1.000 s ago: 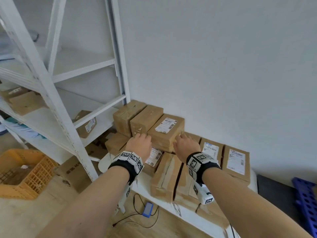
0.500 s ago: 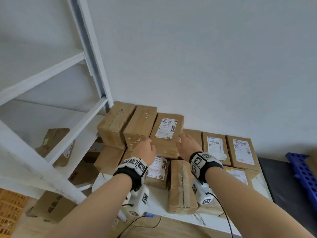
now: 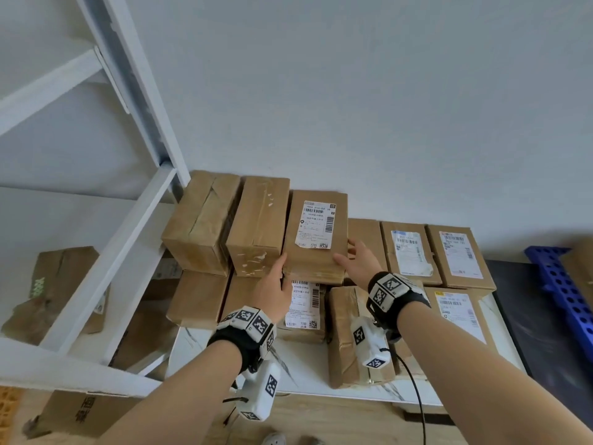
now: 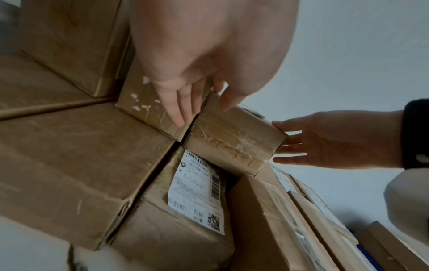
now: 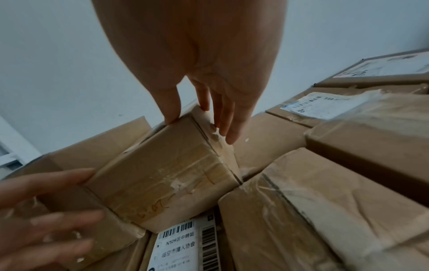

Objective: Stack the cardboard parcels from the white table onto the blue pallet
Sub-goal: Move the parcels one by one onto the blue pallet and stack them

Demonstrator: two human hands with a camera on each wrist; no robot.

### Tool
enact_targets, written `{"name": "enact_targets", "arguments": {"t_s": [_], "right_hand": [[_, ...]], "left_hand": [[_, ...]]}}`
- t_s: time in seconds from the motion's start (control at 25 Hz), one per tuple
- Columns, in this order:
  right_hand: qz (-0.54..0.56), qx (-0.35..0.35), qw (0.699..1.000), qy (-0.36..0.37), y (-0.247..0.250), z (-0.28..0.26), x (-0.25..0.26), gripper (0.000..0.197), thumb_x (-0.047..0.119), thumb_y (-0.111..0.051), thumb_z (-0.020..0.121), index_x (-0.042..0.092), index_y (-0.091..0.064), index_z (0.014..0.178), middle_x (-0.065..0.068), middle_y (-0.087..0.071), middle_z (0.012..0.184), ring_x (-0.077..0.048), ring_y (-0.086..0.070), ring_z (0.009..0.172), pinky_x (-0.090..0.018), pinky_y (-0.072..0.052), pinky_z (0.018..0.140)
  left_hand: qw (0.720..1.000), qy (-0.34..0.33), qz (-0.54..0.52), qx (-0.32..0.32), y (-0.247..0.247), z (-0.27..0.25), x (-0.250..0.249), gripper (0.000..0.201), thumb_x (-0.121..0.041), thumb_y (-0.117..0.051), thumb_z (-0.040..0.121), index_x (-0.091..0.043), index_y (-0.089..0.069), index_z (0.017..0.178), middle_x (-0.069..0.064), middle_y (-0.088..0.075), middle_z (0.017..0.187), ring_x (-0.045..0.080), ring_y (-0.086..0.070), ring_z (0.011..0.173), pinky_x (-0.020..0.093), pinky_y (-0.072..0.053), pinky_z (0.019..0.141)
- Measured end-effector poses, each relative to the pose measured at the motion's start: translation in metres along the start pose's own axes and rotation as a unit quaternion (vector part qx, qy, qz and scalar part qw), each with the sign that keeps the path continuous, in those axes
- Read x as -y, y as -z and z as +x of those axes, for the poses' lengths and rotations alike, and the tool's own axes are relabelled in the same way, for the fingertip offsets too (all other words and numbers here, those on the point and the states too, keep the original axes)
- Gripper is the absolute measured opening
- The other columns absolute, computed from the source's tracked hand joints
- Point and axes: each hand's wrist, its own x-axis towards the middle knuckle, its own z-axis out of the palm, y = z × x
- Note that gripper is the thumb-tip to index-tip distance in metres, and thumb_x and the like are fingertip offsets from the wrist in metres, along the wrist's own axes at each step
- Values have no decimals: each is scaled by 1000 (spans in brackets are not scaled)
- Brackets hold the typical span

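Observation:
Cardboard parcels are piled in two layers on the white table (image 3: 308, 370). The labelled parcel (image 3: 316, 239) lies on the upper layer at the right end. My left hand (image 3: 277, 277) lies flat against its left near corner, fingers straight in the gap beside the neighbouring parcel (image 4: 148, 106), thumb on the top edge. My right hand (image 3: 353, 258) touches its right side with straight fingers, thumb at the near top corner. The wrist views show the parcel's taped end (image 4: 234, 139) (image 5: 167, 176) between both hands. The blue pallet (image 3: 558, 290) shows at the right edge.
A white shelf rack (image 3: 134, 239) with boxes stands close on the left. Two plain parcels (image 3: 202, 223) sit left of the labelled one, against the wall. Flat labelled parcels (image 3: 410, 252) lie to the right, and a black surface (image 3: 519, 332) separates table and pallet.
Both hands have shifted from the parcel's near edge out to its left and right sides. The head view has come closer and turned right.

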Motion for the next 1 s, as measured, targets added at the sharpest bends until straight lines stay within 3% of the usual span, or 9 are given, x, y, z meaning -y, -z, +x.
{"name": "enact_targets", "arguments": {"t_s": [0.08,0.2,0.28,0.32,0.36,0.44,0.6,0.84,1.0], "right_hand": [[35,0,999,-8,-2,7,-5,62,23,-63,89,12,-33,142,-9,-50,138,-23,-51,124,-40,-43,105],[91,-1,996,-23,-4,10,-14,66,20,-65,87,14,-31,144,-10,-47,139,-24,-50,126,-44,-45,103],[125,2,992,-30,-5,11,-18,66,17,-66,86,16,-32,143,-11,-49,137,-25,-51,124,-45,-47,101],[141,4,990,-31,-6,12,-20,66,15,-67,86,15,-33,143,-12,-51,136,-25,-52,123,-46,-47,101],[155,4,987,-31,-6,12,-21,66,13,-67,85,15,-34,143,-13,-52,135,-26,-53,123,-47,-48,100],[167,4,986,-26,-3,13,-21,65,11,-67,84,16,-37,142,-12,-54,134,-26,-53,123,-47,-47,101],[201,-4,979,-19,11,12,-17,59,10,-67,84,21,-43,137,-9,-59,129,-24,-55,120,-46,-46,102],[288,-31,957,-32,41,-14,-9,55,1,-61,87,20,-45,136,-8,-63,115,-26,-60,109,-44,-47,101],[335,-58,940,-22,68,-44,-17,56,-4,-58,88,19,-45,136,-9,-63,107,-28,-60,106,-39,-50,94]], "left_hand": [[1000,7,-18,-7,-5,2,3,58,-25,-46,97,-33,-21,149,-18,-46,74,-5,-35,60,12,-30,57],[999,25,-42,-10,-8,2,1,59,-26,-46,98,-29,-18,149,-20,-35,69,-4,-38,62,13,-31,58],[996,46,-80,-6,-9,5,-2,59,-23,-47,97,-24,-20,150,-17,-55,89,3,-55,78,19,-43,69],[993,59,-106,-6,-9,6,-3,58,-22,-48,97,-22,-23,149,-7,-61,112,11,-61,96,25,-48,82],[989,70,-128,-3,-7,7,-5,56,-20,-48,97,-21,-25,148,1,-56,131,17,-59,112,32,-49,94],[985,81,-153,8,-4,9,-10,53,-18,-48,97,-17,-28,146,10,-50,140,22,-52,123,39,-43,104],[985,65,-160,21,7,4,-27,45,-15,-46,98,-11,-36,141,12,-55,132,20,-51,123,28,-39,101],[989,-29,-145,7,23,-1,-62,28,-17,-48,97,-7,-49,123,1,-55,116,11,-51,109,19,-38,92],[985,-66,-158,10,19,1,-95,17,-19,-50,96,-8,-54,109,-1,-57,107,14,-56,103,33,-47,97]]}}
